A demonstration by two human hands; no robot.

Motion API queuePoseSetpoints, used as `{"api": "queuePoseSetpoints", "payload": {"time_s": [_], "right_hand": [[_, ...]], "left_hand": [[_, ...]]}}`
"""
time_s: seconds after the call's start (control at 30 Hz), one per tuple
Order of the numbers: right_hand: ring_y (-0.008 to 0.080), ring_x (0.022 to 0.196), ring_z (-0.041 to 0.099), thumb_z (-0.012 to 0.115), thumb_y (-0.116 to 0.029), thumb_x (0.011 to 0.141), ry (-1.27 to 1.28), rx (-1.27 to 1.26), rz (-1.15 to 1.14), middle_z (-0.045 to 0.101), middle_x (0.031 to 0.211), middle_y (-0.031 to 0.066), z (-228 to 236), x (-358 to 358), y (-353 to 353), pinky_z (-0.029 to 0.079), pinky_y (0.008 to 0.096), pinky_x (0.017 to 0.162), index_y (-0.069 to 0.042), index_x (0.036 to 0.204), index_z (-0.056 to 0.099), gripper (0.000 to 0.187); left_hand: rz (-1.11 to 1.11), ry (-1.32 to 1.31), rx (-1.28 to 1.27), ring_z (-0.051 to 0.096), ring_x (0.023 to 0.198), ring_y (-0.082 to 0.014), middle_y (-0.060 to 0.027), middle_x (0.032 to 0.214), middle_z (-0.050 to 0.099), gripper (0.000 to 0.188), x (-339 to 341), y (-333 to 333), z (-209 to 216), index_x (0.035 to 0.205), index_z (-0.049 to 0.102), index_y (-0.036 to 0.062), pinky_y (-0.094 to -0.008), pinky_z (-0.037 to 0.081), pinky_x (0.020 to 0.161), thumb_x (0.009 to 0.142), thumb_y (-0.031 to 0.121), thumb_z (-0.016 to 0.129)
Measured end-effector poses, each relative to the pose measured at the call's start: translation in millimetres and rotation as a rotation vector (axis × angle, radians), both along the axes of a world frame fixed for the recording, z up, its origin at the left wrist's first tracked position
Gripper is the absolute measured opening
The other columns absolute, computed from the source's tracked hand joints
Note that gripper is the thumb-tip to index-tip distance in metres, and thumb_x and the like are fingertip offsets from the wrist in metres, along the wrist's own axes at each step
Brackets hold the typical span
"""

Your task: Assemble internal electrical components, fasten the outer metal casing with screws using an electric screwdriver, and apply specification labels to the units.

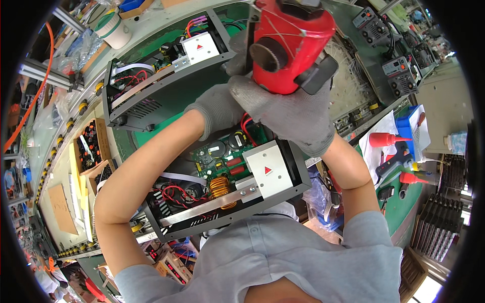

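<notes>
My right hand point(293, 111), in a grey knit glove, is closed around a red power tool point(290, 45) with a round dark knob and a black block at its side. My left hand point(220, 108), gloved too, is against the tool, its fingers partly hidden by my right hand and the tool. Below my hands sits an open dark metal chassis point(235, 214) with a green circuit board point(214, 156), a copper-wound coil point(220, 191), red wires and a white plate point(269, 170). A second, similar open chassis point(166, 103) stands beyond my left forearm.
Roller rails run along the left bench side, near a carton of small black parts point(91, 144). A white cup point(112, 30) stands far left. To the right are red-tipped bottles point(386, 140), a blue bin point(417, 134), hand tools and boxed units point(399, 76).
</notes>
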State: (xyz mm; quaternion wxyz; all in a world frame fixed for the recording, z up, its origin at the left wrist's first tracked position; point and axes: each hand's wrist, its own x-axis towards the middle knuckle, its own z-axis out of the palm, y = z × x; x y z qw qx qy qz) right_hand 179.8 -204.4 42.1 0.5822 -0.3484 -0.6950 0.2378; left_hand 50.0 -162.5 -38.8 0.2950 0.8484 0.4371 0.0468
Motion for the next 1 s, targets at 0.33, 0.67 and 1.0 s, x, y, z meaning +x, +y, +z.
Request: {"api": "queuePoseSetpoints", "payload": {"time_s": [0.33, 0.67, 1.0], "right_hand": [[0.0189, 0.064, 0.061, 0.073, -0.013, 0.064, -0.005, 0.058, -0.017, 0.064, 0.077, 0.0075, -4.2, 7.3, -7.3, 0.05, 0.0286, 0.062, -0.006, 0.097, 0.059, 0.037], [0.0114, 0.085, 0.057, 0.067, 0.002, 0.072, -0.054, 0.027, 0.021, 0.058, 0.099, 0.0054, -11.4, 11.5, -15.1, 0.048, 0.0241, 0.073, -0.003, 0.106, 0.052, 0.038], [0.0202, 0.062, 0.063, 0.072, -0.014, 0.065, -0.054, 0.065, 0.018, 0.064, 0.074, 0.009, -7.8, -7.3, -1.8, 0.051, 0.0287, 0.061, -0.006, 0.099, 0.058, 0.038]], "left_hand": [[-0.203, 0.074, 0.012, 0.061, 0.091, -0.0349, -0.0183, 0.095, 0.064, 0.023, 5.5, 8.3, -10.2, 0.099, 0.065, 0.01, -0.0398, 0.049, 0.078, 0.079, 0.018, 0.056], [-0.222, -0.166, -0.036, 0.06, 0.092, -0.0357, -0.0197, 0.094, 0.064, 0.026, -9.8, 1.5, -1.2, 0.102, 0.065, 0.0103, -0.0386, 0.048, 0.078, 0.08, 0.016, 0.055], [-0.251, -0.096, 0.114, 0.062, 0.09, -0.0338, -0.0186, 0.099, 0.064, 0.029, 2.0, 18.1, -69.6, 0.103, 0.065, 0.0081, -0.0375, 0.049, 0.076, 0.078, 0.021, 0.06]]}}
